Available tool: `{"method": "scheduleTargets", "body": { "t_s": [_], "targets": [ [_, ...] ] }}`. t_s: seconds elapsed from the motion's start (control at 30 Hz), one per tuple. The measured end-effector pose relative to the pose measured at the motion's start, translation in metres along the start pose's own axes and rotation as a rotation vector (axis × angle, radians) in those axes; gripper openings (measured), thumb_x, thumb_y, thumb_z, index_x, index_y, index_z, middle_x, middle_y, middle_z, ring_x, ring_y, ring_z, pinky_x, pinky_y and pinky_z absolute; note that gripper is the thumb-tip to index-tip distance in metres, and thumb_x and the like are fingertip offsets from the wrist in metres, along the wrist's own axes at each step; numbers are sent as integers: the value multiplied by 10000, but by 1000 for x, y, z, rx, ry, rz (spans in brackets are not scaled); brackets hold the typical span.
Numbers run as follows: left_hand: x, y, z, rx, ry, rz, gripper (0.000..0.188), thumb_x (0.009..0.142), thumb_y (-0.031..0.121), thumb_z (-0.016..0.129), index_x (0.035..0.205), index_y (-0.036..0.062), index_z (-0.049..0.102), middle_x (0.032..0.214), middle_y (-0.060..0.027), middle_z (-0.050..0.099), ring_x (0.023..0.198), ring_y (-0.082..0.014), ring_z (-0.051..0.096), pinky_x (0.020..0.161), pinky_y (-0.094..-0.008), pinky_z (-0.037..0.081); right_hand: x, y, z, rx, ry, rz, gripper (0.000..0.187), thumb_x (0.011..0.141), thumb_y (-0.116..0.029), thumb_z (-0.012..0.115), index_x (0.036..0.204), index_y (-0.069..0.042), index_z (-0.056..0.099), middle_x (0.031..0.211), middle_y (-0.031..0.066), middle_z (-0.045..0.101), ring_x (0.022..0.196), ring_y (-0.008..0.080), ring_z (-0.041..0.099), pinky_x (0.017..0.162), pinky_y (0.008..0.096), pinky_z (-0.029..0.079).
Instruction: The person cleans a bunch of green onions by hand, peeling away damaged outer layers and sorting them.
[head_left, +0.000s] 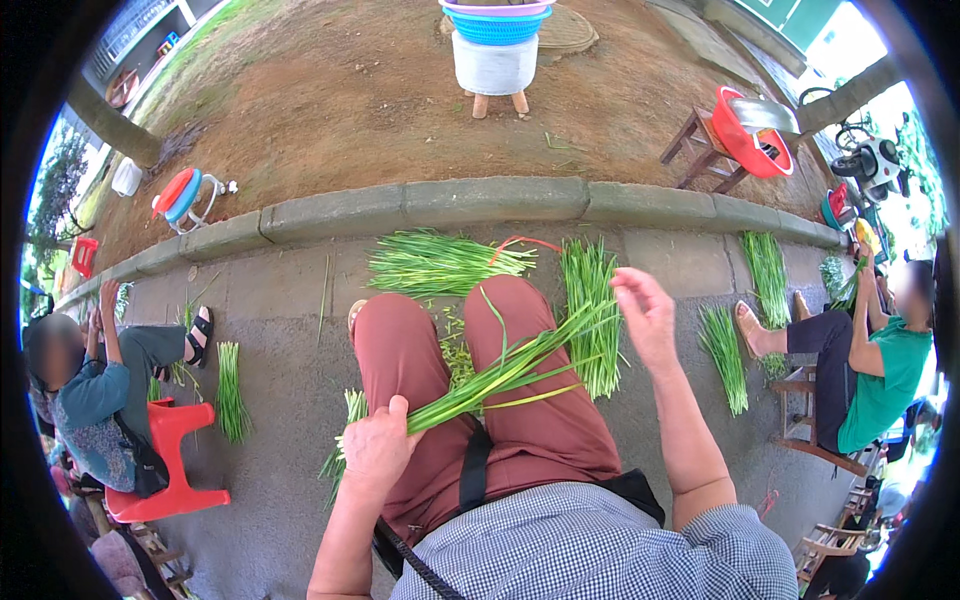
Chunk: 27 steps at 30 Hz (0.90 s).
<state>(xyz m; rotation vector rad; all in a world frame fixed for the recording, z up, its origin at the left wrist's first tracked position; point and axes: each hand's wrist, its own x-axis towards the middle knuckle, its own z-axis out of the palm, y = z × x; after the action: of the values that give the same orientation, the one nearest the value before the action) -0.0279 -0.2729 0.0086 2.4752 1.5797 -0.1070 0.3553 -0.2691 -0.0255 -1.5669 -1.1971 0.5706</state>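
Observation:
My left hand (378, 442) is closed round the pale ends of a bunch of garlic chives (500, 378), held over my lap. The long green blades slant up to the right across my thighs, and one bends up apart from the rest. My right hand (646, 318) is raised beside the blade tips, thumb and fingers drawn together; anything between them is too small to make out. Beyond my knees lies a large pile of chives (440, 264). Another bundle (592, 330) lies by my right knee, and loose bits (458, 350) show between my legs.
A stone curb (490, 203) runs across in front. Beyond it stand a stool with stacked basins (495, 60) and a red basin (750, 140) on a wooden bench. Seated people work at left (100, 390) and right (870, 370), with chive bundles (722, 355) near them.

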Motion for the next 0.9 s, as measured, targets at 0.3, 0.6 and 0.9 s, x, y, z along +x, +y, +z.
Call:
{"method": "scheduleTargets", "body": {
  "t_s": [0.3,0.6,0.9],
  "targets": [
    [-11,-10,6,60,24,12,375,726,342,748,818,103,473,635,-72,579,555,-266,632,498,-387,500,-5,-9,31,-393,-427,-308,190,784,-99,644,971,-63,654,931,115,665,885,302,633,787,380,508],
    [-12,-10,6,7,-22,-14,342,733,259,734,813,87,450,678,-107,603,618,-317,629,542,-428,484,-4,-22,20,-608,-627,-348,173,755,-150,657,922,-107,666,861,77,649,852,288,625,746,406,492],
    [-13,-12,3,-16,-69,-3,348,752,294,727,831,82,463,652,-116,607,589,-318,635,532,-424,499,-6,-17,15,-570,-613,-273,147,784,-168,639,912,-108,680,815,91,660,791,287,638,700,400,505]
  ]
}}
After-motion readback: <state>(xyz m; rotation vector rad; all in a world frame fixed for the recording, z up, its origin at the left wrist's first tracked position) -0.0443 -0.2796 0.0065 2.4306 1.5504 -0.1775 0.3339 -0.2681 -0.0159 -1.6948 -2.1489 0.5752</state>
